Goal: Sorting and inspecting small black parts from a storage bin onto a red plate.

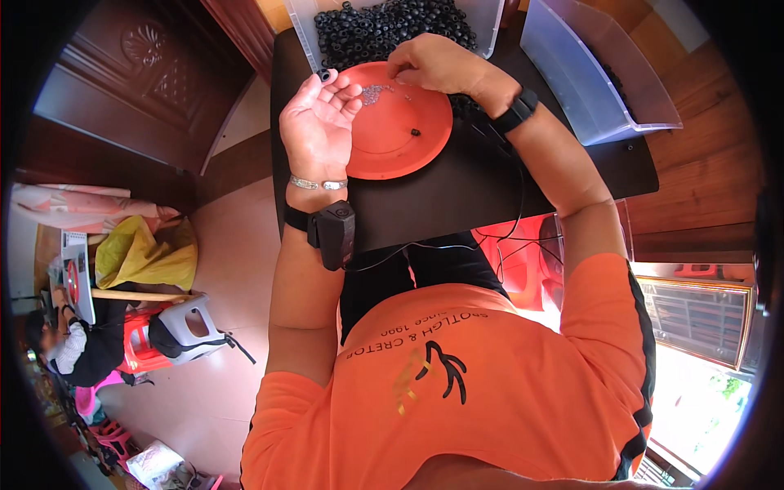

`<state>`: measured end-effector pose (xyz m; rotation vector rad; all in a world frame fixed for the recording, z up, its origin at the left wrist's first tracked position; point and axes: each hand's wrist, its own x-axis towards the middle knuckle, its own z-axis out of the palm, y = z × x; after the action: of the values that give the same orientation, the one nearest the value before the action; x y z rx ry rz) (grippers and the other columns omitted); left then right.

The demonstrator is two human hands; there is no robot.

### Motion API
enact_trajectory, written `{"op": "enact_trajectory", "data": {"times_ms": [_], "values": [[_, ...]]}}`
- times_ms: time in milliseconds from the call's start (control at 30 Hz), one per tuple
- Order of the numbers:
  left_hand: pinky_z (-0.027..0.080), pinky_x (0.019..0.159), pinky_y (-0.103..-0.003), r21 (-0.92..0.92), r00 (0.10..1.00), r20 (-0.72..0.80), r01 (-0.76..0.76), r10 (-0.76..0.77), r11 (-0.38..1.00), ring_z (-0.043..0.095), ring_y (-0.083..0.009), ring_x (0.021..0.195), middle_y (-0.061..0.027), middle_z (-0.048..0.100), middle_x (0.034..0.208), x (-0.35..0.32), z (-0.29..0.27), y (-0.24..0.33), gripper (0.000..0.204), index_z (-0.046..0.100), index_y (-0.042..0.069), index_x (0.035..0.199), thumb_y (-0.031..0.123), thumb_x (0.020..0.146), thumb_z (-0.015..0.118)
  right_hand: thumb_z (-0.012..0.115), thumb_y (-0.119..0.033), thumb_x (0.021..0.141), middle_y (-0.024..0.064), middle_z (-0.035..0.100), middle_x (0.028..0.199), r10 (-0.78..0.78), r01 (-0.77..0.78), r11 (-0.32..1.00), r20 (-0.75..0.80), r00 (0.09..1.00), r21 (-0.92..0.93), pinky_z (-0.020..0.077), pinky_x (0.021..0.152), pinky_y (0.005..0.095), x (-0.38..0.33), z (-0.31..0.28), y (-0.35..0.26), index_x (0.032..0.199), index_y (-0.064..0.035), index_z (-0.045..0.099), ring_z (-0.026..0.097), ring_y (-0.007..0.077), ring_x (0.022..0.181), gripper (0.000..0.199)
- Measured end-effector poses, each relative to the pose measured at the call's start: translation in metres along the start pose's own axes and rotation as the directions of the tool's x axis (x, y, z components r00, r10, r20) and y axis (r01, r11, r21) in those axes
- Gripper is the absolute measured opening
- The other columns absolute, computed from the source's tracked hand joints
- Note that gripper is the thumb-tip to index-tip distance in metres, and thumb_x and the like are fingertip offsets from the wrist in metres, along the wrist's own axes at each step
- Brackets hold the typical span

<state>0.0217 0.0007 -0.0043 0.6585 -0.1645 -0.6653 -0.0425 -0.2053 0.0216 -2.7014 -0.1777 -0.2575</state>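
My left hand (317, 131) is palm up at the left rim of a round orange-red plate (384, 159). Its thumb and forefinger pinch a small black ring-shaped part (324, 74) with a hole in it. Over the plate's far right rim is my right hand (441, 65), its fingers curled together; whatever they grip is hidden. A small heap of tiny clear pieces (376, 94) lies on the plate between the hands. One small dark part (416, 132) rests alone on the plate's right half.
Beyond the plate, a clear bin (302, 37) holds many black ring-shaped parts. A second translucent bin (584, 98) stands at the right of the dark table (392, 214). Black cables (523, 184) hang near my right arm. Another person (69, 343) sits far left.
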Motion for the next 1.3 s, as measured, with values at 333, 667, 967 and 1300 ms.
{"op": "enact_trajectory", "data": {"times_ms": [333,667,967,1300], "values": [[0.046,0.073,-0.033,-0.01,1.0,0.014,0.005,-0.004,1.0,0.059,-0.023,0.078,-0.0093,0.059,0.085,-0.004,0.005,0.0,0.019,0.056,0.002,0.088,0.019,0.091,0.05,0.062,-0.014,0.073,0.0143,0.064,0.074,-0.024,0.055,0.947,0.104,0.994,-0.316,0.049,0.067,0.0394,0.022,0.025,-0.011,0.087,-0.0045,0.066,0.063,0.0322,0.073,0.017],[0.046,0.072,-0.031,0.003,1.0,0.006,0.021,-0.021,1.0,0.059,-0.0218,0.076,-0.0087,0.06,0.084,-0.004,0.007,-0.002,0.018,0.056,0.003,0.087,0.02,0.091,0.05,0.063,-0.006,0.084,0.0026,0.066,0.086,0.042,-0.049,0.767,0.025,0.999,0.639,0.0488,0.076,0.0242,-0.003,0.008,-0.01,0.103,-0.0025,0.066,0.061,0.0099,0.08,0.02],[0.047,0.071,-0.03,0.141,0.976,0.151,0.136,-0.157,0.981,0.061,-0.0208,0.079,-0.0081,0.06,0.086,-0.01,0.012,-0.014,0.018,0.056,0.003,0.095,0.02,0.091,0.05,0.066,-0.006,0.083,0.0039,0.068,0.087,0.079,0.128,0.569,-0.208,0.975,0.812,0.05,0.079,0.0235,-0.015,0.0,-0.036,0.097,-0.0017,0.067,0.062,0.0095,0.083,0.015],[0.047,0.072,-0.03,0.182,0.97,0.166,0.147,-0.178,0.972,0.06,-0.0203,0.081,-0.0072,0.06,0.087,-0.008,0.009,-0.017,0.021,0.056,0.003,0.1,0.02,0.091,0.05,0.063,-0.001,0.084,0.0036,0.064,0.091,-0.023,0.189,0.731,-0.252,0.967,0.656,0.0493,0.078,0.025,-0.02,0.005,-0.041,0.099,-0.0018,0.067,0.061,0.0115,0.085,0.016]]}}
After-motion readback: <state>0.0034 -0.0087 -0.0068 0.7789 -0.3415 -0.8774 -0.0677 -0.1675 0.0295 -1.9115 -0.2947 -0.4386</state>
